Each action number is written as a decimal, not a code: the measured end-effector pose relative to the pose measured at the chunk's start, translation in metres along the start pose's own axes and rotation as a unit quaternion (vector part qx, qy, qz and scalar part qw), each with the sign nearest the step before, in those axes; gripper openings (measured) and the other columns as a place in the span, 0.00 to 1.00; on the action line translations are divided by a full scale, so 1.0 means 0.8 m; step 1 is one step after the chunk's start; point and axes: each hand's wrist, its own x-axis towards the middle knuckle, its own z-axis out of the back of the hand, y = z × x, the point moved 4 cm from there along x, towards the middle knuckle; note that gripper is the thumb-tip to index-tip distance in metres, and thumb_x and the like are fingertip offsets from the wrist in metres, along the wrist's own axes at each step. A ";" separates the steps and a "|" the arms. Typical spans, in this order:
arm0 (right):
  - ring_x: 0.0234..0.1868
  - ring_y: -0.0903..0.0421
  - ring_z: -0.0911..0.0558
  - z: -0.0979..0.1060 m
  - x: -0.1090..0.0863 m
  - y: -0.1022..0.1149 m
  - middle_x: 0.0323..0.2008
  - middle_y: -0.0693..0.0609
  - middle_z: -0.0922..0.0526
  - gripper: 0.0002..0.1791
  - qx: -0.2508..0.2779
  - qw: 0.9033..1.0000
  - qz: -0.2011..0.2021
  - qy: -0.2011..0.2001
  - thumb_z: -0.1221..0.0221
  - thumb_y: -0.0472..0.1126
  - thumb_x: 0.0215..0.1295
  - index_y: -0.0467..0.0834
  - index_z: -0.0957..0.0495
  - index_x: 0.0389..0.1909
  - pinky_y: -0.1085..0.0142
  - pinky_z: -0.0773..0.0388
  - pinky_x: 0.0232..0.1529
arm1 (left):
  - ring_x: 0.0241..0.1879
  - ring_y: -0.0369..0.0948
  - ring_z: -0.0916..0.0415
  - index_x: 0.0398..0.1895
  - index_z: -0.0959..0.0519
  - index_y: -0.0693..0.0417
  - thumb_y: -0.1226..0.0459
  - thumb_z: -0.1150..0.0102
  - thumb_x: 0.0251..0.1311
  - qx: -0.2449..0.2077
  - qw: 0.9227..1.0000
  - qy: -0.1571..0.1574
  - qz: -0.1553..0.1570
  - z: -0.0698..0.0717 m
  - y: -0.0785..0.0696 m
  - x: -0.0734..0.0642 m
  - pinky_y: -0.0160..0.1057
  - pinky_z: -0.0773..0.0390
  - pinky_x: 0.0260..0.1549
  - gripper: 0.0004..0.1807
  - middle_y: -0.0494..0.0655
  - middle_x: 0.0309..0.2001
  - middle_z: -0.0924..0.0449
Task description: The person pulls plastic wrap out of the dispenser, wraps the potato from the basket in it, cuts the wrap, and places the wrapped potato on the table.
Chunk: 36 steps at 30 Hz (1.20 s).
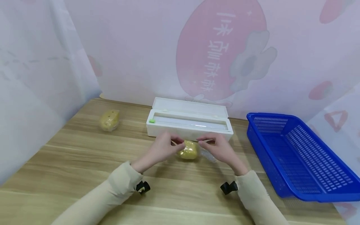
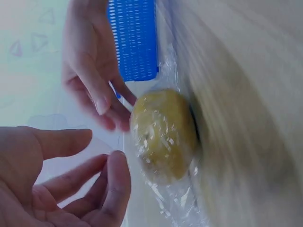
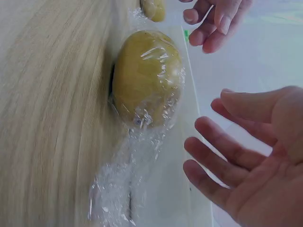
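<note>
A yellow potato (image 1: 188,150) in clear cling film lies on the wooden table, just in front of a white box. Loose film (image 3: 113,189) trails from one end of it in the right wrist view, and more crumpled film (image 2: 182,201) shows at the other end in the left wrist view. My left hand (image 1: 164,146) hovers at the potato's left, thumb and fingers loosely bent with nothing between them. On the other side my right hand (image 1: 217,148) is held above the film tail, its fingers spread and relaxed in the right wrist view.
The white box (image 1: 189,132) has its lid up, with a cling film roll (image 1: 182,122) inside and a green tab (image 1: 152,121) at its left. Another wrapped potato (image 1: 109,120) lies at the back left. A blue plastic basket (image 1: 270,165) stands on the right.
</note>
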 end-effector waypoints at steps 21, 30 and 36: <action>0.36 0.53 0.16 -0.036 0.003 -0.012 0.49 0.42 0.20 0.39 0.019 0.991 -0.028 0.129 0.31 0.47 0.61 0.44 0.34 0.71 0.60 0.19 0.35 | 0.48 0.49 0.20 0.51 0.18 0.63 0.67 0.26 0.52 0.000 1.000 -0.010 0.020 -0.013 0.029 0.004 0.46 0.21 0.46 0.22 0.53 0.49 0.18; 0.34 0.50 0.17 -0.045 -0.003 -0.006 0.41 0.46 0.18 0.46 0.042 0.985 -0.070 0.155 0.26 0.47 0.53 0.46 0.36 0.72 0.57 0.17 0.32 | 0.48 0.50 0.20 0.50 0.20 0.63 0.69 0.23 0.47 -0.051 0.998 0.027 -0.008 -0.020 0.033 0.006 0.38 0.19 0.41 0.25 0.54 0.51 0.20; 0.26 0.47 0.17 -0.051 -0.006 0.001 0.35 0.44 0.18 0.48 0.058 0.981 -0.111 0.150 0.24 0.45 0.51 0.44 0.36 0.72 0.52 0.17 0.28 | 0.49 0.48 0.21 0.50 0.20 0.62 0.68 0.23 0.46 -0.058 0.997 0.055 -0.005 -0.020 0.038 0.008 0.35 0.20 0.41 0.25 0.53 0.53 0.21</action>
